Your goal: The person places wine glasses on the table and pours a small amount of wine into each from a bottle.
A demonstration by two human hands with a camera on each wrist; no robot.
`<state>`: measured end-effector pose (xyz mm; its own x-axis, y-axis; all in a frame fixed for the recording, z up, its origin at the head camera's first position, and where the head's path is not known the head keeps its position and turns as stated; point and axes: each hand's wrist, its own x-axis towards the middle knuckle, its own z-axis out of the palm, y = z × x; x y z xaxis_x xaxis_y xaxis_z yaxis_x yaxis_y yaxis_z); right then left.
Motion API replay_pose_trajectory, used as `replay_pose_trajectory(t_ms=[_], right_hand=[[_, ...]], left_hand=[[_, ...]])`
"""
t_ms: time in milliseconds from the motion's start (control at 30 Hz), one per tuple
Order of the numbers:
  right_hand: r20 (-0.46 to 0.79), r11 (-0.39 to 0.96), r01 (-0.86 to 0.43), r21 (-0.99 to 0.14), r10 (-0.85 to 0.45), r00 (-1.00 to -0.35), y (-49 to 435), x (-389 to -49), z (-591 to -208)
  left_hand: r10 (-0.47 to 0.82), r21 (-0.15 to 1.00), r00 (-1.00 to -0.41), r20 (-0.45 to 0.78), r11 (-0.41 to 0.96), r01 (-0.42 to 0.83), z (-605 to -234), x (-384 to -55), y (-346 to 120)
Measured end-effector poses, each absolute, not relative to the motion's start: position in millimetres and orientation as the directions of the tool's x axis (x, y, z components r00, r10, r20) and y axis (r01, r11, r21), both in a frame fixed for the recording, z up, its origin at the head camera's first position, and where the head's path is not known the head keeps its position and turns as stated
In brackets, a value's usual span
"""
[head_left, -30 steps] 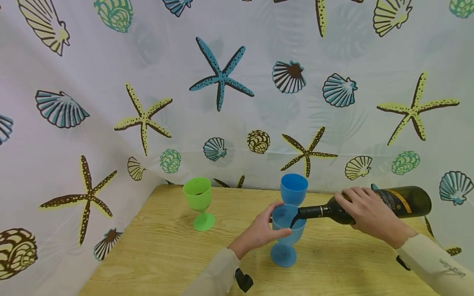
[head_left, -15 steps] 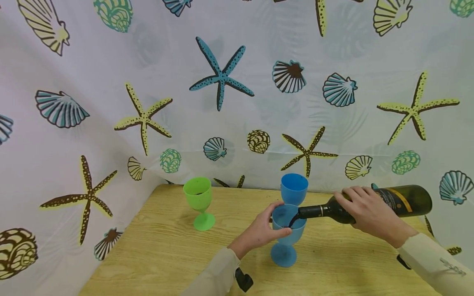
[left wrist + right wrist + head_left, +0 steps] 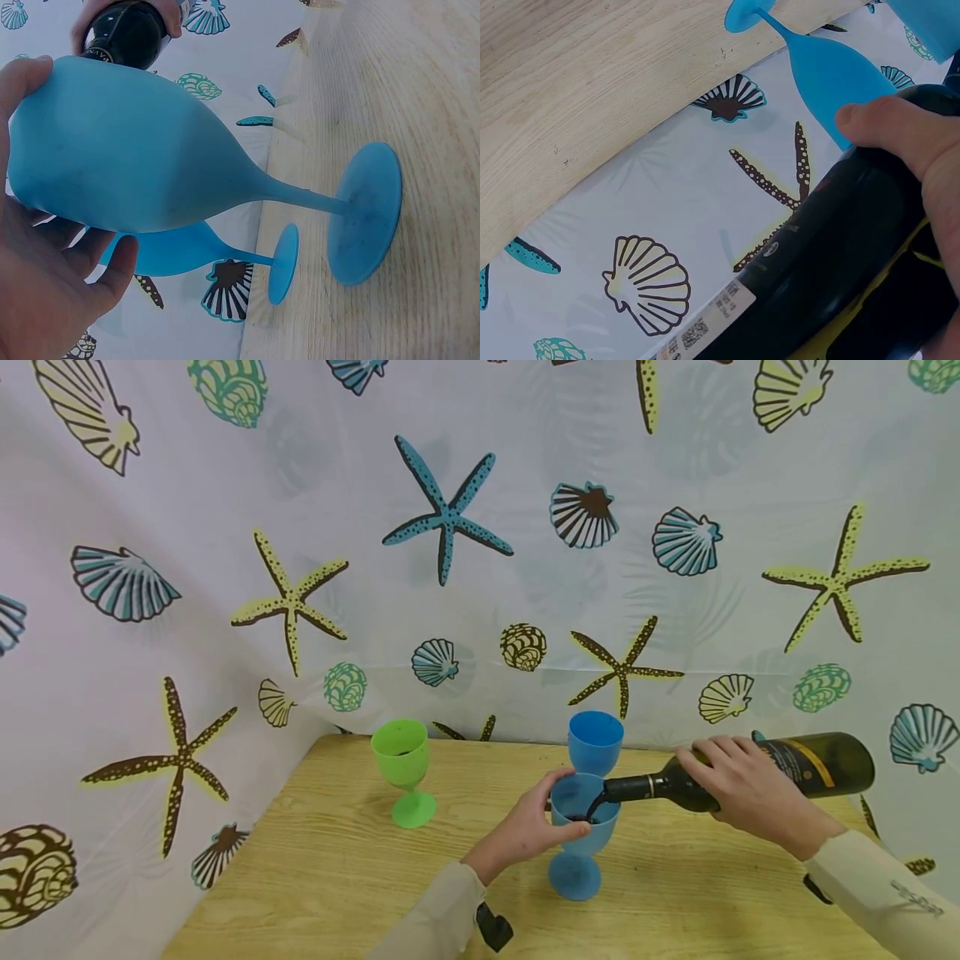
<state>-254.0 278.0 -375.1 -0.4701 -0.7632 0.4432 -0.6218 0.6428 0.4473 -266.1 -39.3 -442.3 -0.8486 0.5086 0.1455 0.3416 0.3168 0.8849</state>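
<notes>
My right hand (image 3: 738, 781) grips a dark wine bottle (image 3: 817, 766) round its shoulder, tilted nearly level with the neck pointing left. Dark liquid runs from its mouth into a light blue goblet (image 3: 588, 839), and a small dark pool shows inside the bowl. My left hand (image 3: 525, 827) curls its thumb and fingers round that goblet's bowl; in the left wrist view the goblet (image 3: 150, 150) stands with its foot on the table. Right behind it is a second blue goblet (image 3: 596, 745), its lower part hidden in the head view.
On the wooden table (image 3: 337, 860), a green goblet (image 3: 402, 764) with something dark inside stands further left. A white curtain (image 3: 525, 585) printed with shells and starfish hangs along the back and left side.
Liquid keeps flowing from the bottle, and the dark pool in the front goblet has become more visible. Both hands hold almost the same position.
</notes>
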Motion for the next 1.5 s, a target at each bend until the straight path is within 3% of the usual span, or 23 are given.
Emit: replay_pose_trajectory(t_ms=[1500], right_hand=[[0.426, 0.654, -0.614, 0.443, -0.756, -0.497, 277.8, -252.6, -372.0]], left_hand=[[0.507, 0.881, -0.849, 0.148, 0.323, 0.346, -444.0, -266.0, -40.1]])
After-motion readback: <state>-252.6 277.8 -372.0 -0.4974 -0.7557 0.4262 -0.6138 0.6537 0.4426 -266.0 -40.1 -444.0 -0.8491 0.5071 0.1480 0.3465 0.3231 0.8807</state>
